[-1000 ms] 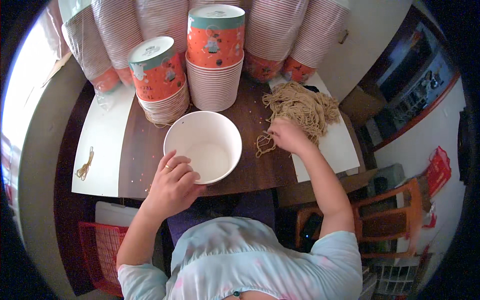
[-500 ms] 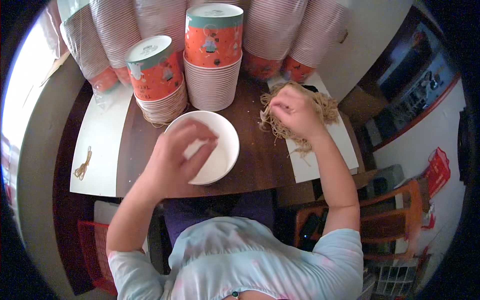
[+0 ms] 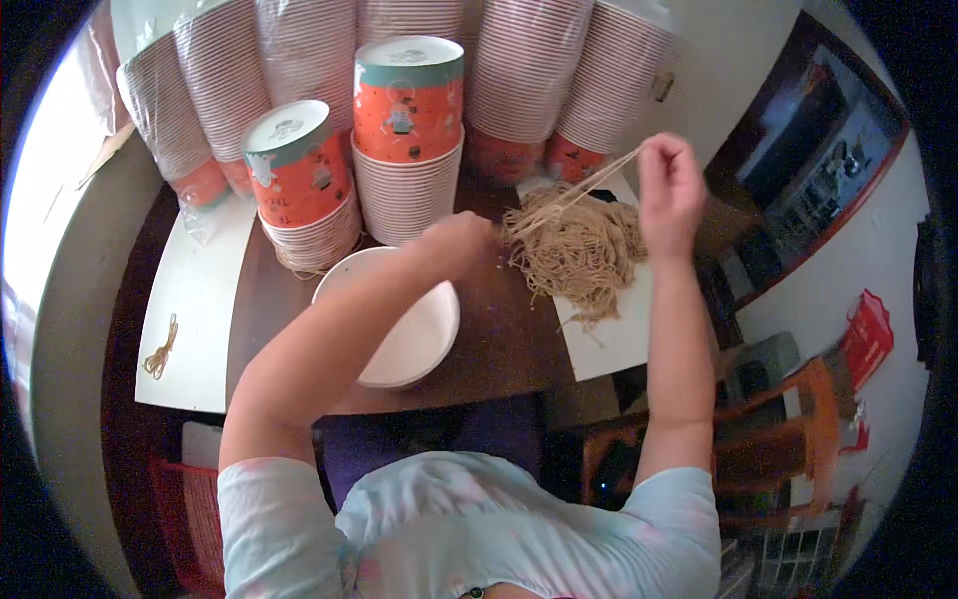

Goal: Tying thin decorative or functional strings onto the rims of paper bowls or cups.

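Observation:
A tangled pile of tan strings point(image 3: 584, 255) lies at the right side of the table. My right hand point(image 3: 671, 190) is raised above its far right edge, closed on a few strings point(image 3: 599, 180) that stretch taut down to the left across the pile. At the pile's left edge my left hand point(image 3: 464, 245) has its fingers curled in, close to the lower end of these strings; what is between them is hidden. Below my left forearm a white paper bucket point(image 3: 419, 344) stands with its open mouth up, partly covered by the arm.
Upside-down orange and green printed paper buckets form a short stack point(image 3: 296, 175) with strings round its lower part and a taller stack point(image 3: 409, 110). Plastic-wrapped bucket stacks point(image 3: 529, 70) line the back. A small string bundle point(image 3: 162, 349) lies on the white left panel point(image 3: 190, 299).
My right hand has risen from the pile, drawing out strings. My left hand has moved from over the white bucket to the pile's left edge. The view has shifted slightly.

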The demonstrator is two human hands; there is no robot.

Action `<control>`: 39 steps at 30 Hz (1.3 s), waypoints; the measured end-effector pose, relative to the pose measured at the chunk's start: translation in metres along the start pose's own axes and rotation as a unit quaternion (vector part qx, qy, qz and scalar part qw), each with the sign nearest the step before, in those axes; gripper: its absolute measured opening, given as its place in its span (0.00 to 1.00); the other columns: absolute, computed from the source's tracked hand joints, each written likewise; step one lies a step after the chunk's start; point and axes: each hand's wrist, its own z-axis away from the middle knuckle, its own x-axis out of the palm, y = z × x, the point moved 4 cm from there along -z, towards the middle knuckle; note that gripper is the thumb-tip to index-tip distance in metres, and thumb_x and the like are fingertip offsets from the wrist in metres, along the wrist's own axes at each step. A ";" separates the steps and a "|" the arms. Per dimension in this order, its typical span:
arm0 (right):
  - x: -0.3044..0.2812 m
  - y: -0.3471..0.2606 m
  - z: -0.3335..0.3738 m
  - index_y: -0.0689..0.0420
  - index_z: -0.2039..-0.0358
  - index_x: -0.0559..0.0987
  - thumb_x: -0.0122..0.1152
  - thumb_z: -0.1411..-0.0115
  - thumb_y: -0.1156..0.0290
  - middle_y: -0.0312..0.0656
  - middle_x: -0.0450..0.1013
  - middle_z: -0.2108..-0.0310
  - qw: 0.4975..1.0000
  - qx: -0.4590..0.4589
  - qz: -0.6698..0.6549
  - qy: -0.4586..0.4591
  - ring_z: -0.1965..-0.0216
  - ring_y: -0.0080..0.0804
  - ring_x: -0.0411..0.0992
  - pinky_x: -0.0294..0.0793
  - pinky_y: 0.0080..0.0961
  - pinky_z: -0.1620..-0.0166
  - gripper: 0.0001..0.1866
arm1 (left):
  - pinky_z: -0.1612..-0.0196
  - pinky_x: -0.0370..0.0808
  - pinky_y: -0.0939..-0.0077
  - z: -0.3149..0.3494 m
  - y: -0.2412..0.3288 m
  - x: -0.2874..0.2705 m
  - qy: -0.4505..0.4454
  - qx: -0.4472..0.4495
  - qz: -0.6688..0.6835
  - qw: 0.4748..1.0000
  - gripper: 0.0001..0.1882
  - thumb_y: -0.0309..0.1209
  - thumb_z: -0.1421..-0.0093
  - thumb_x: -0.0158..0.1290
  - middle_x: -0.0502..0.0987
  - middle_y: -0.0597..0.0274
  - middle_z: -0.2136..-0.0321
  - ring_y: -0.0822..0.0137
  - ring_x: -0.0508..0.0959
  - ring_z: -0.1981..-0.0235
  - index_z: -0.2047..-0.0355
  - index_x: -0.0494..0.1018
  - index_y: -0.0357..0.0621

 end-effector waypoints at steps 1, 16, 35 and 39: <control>-0.013 -0.005 -0.015 0.59 0.67 0.73 0.54 0.41 0.72 0.31 0.69 0.72 0.999 -0.010 0.008 0.033 0.72 0.16 0.64 0.66 0.14 0.66 0.04 | 0.65 0.76 0.59 -0.005 -0.006 0.001 -0.030 0.007 -0.051 0.998 0.09 0.33 0.53 0.55 0.78 0.51 0.74 0.51 0.79 0.69 0.74 0.76 0.42; 0.017 -0.036 -0.015 0.59 0.79 0.71 0.51 0.48 0.73 0.27 0.64 0.81 0.896 0.257 0.129 -0.338 0.76 0.14 0.61 0.61 0.16 0.73 0.05 | 0.66 0.71 0.82 0.011 0.063 -0.076 0.083 0.087 0.504 0.856 0.21 0.33 0.47 0.57 0.77 0.63 0.67 0.78 0.72 0.69 0.55 0.70 0.35; 0.024 -0.037 0.043 0.58 0.65 0.71 0.53 0.50 0.76 0.43 0.70 0.62 0.870 0.073 0.343 -0.347 0.60 0.33 0.70 0.69 0.28 0.56 0.10 | 0.80 0.64 0.85 0.187 0.054 -0.059 -0.070 -0.160 0.637 0.751 0.14 0.37 0.38 0.50 0.72 0.70 0.82 0.81 0.68 0.83 0.72 0.75 0.38; 0.074 -0.094 0.082 0.59 0.42 0.58 0.58 0.52 0.74 0.45 0.61 0.46 0.882 0.158 -0.125 -0.426 0.42 0.35 0.58 0.54 0.33 0.39 0.36 | 0.82 0.61 0.84 0.182 0.060 -0.059 -0.095 -0.180 0.663 0.720 0.15 0.39 0.38 0.49 0.71 0.69 0.84 0.81 0.64 0.85 0.73 0.75 0.39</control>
